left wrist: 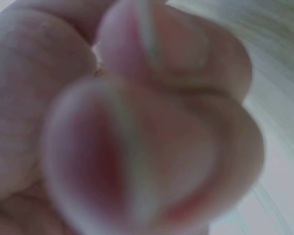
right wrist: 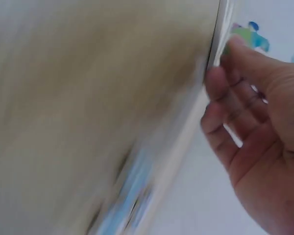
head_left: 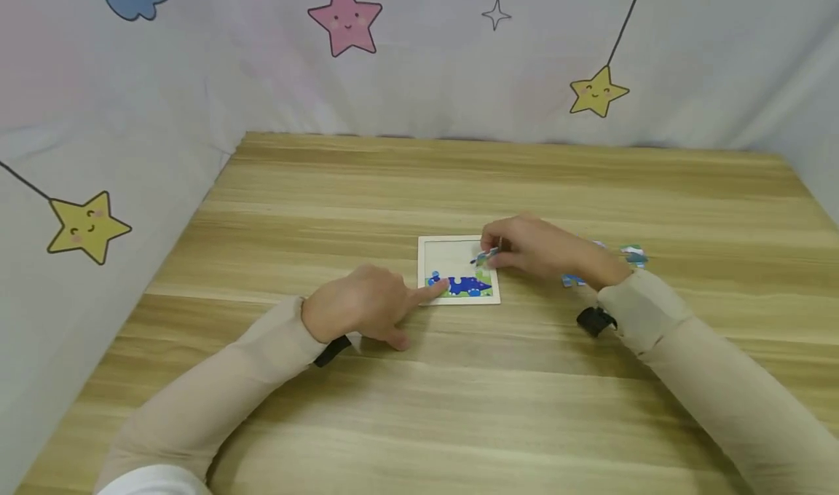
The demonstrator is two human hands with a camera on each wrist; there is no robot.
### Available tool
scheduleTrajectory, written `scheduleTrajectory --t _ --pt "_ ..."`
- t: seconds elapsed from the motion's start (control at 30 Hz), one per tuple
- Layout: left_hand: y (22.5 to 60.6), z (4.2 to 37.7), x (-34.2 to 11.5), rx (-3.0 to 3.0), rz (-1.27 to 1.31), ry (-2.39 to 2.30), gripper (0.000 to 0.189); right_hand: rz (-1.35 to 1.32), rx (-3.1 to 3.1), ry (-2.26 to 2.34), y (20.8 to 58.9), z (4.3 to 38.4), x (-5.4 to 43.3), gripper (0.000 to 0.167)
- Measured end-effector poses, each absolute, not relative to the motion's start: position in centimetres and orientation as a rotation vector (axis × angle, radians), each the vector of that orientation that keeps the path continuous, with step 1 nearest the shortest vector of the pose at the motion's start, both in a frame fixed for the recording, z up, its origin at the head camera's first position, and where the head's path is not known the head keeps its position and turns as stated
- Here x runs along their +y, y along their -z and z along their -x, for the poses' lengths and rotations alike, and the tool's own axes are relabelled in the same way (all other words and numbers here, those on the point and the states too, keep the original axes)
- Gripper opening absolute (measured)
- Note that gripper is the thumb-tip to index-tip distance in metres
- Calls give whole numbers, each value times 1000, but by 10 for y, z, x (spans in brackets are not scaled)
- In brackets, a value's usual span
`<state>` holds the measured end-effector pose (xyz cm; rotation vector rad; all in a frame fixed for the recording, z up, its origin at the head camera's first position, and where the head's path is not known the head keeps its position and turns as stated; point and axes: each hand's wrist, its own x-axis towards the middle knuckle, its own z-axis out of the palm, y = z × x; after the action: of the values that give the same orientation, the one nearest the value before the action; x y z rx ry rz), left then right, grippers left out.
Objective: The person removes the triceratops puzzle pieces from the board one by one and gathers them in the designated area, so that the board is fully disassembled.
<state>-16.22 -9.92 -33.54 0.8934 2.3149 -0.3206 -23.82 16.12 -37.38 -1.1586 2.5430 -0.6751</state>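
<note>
A square puzzle board [head_left: 422,269] with a white frame lies on the table, its lower part filled with dark blue and green pieces [head_left: 463,286]. From the left, my left hand [head_left: 359,302] stretches its index finger onto these pieces, the other fingers folded under. The left wrist view shows those fingertips [left wrist: 152,152] large and blurred. Above the board's upper right, my right hand [head_left: 534,247] pinches a puzzle piece [head_left: 486,255] between thumb and fingers. In the right wrist view this piece [right wrist: 250,37] shows green and blue at the fingertips, tilted.
Loose puzzle pieces lie right of the board, one [head_left: 633,255] beyond the right wrist and another [head_left: 573,280] partly behind it. The wooden table [head_left: 419,393] reaches back to a pale curtain [head_left: 446,80] with stars. Black straps [head_left: 595,321] sit at both wrists.
</note>
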Motion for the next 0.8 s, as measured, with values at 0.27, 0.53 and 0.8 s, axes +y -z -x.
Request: scheduleTrajectory --t 0.27,0.53,0.8 --pt "334 160 -99 2342 -944 303 91 984 2682 761 361 238 237 12" --pt "330 159 -96 2354 -973 293 91 761 2807 732 352 207 323 18" --pt "329 159 -96 2348 -943 257 93 754 2761 676 363 188 365 21"
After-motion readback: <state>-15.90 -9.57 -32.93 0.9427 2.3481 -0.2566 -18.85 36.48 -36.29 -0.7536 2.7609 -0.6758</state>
